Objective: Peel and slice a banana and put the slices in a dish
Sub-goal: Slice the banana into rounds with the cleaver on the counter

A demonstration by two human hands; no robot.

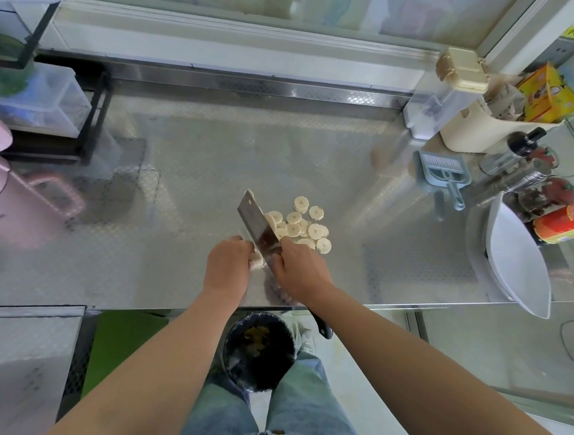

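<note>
Steel tabletop (187,161), kitchen. R hand (300,270) grips cleaver (256,221); L hand (228,264) curled on banana stub (257,260) beside blade. Cut slices (307,227) piled just right of blade; white dish (515,262) at tabletop's right edge.

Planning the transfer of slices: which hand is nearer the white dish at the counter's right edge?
Right. The right hand, gripping the cleaver, lies left of the white dish; the left hand, holding the banana stub, sits farther left, across the cleaver.
</note>
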